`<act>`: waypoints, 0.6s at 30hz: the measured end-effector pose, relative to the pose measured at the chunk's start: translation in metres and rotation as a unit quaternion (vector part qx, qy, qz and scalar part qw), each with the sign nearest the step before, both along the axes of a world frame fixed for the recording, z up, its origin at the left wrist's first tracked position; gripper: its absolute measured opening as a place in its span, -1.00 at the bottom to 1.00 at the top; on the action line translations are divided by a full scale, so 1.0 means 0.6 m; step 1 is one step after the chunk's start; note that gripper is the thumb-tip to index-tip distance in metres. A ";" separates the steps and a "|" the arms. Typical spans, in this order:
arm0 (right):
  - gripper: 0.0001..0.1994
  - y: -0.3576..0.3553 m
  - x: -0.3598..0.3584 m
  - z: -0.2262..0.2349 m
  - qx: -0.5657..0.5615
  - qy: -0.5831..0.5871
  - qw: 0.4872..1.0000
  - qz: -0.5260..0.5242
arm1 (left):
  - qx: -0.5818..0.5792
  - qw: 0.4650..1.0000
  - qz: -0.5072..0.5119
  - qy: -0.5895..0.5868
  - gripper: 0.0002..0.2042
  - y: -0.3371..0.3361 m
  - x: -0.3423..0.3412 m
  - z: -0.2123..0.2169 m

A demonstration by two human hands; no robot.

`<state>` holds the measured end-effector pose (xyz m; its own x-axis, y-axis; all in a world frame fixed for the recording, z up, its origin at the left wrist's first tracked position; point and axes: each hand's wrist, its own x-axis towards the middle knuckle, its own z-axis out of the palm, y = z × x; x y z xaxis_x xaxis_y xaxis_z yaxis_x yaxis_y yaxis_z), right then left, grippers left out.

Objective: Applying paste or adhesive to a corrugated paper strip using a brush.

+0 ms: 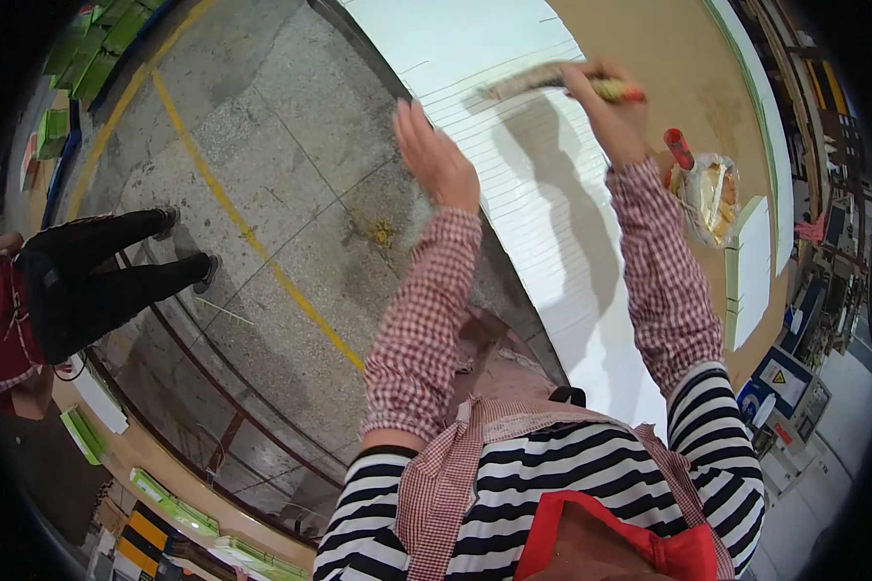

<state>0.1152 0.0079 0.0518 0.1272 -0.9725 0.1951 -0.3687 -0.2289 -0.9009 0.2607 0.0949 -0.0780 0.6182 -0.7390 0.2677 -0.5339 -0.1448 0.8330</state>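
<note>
A long row of overlapping white sheets (513, 179), their edges showing as many thin lines, runs along the left side of the brown table (669, 58). Closed around the handle of a brush (528, 81), my right hand (612, 107) is over the sheets' right part; both are slightly blurred. The brush's pale end points left, and yellow and red show at the handle's other end. My left hand (440, 165) has its fingers stretched out and holds nothing. It is at the sheets' left edge; whether it touches them I cannot tell.
Right of my right forearm lie a clear plastic bag (715, 198) with yellowish contents, a red cylinder (678, 148) and a white stack (749, 273). Another person (97, 266) stands at the left, beyond the yellow floor line (262, 252). Green-edged stacks (174, 504) lie on a table behind.
</note>
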 end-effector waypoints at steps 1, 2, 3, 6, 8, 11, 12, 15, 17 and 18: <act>-0.82 -0.017 0.017 -0.009 -0.016 -0.022 0.999 0.018 | 0.003 1.000 -0.001 0.002 -0.54 -0.019 0.017 -0.006; -0.82 -0.030 0.028 -0.016 -0.014 -0.020 1.000 0.016 | 0.028 0.998 -0.021 -0.053 -0.54 -0.037 0.032 -0.010; -0.81 -0.042 0.040 -0.021 -0.053 0.022 0.998 0.032 | 0.052 0.992 -0.042 -0.109 -0.54 -0.047 0.042 -0.021; -0.80 -0.041 0.052 -0.028 -0.089 0.065 0.993 0.045 | 0.109 0.980 -0.072 -0.153 -0.57 -0.047 0.061 -0.050; -0.79 -0.029 0.037 -0.041 -0.080 0.102 0.991 0.026 | 0.117 0.979 -0.073 -0.153 -0.57 -0.048 0.062 -0.058; -0.82 -0.002 -0.028 -0.050 -0.027 0.138 0.989 0.045 | 0.119 0.980 -0.079 -0.141 -0.53 -0.046 0.047 -0.060; -0.82 0.005 -0.032 -0.041 -0.030 0.137 0.989 0.045 | 0.116 0.981 -0.077 -0.137 -0.50 -0.046 0.047 -0.059; -0.86 0.017 -0.023 -0.015 -0.030 0.068 0.997 0.031 | 0.116 0.980 -0.079 -0.139 -0.48 -0.039 0.055 -0.059; -0.88 0.003 0.000 -0.010 -0.039 0.048 0.998 0.008 | 0.121 0.980 -0.085 -0.133 -0.48 -0.038 0.052 -0.056; -0.89 -0.010 0.007 -0.010 -0.052 0.025 0.998 -0.013 | 0.124 0.980 -0.087 -0.129 -0.49 -0.041 0.051 -0.055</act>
<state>0.1196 0.0021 0.0457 0.1148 -0.9505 0.2888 -0.4199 -0.3099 -0.8530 0.2910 0.0705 -0.1111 0.4126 -0.8893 0.1971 -0.7562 -0.2137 0.6184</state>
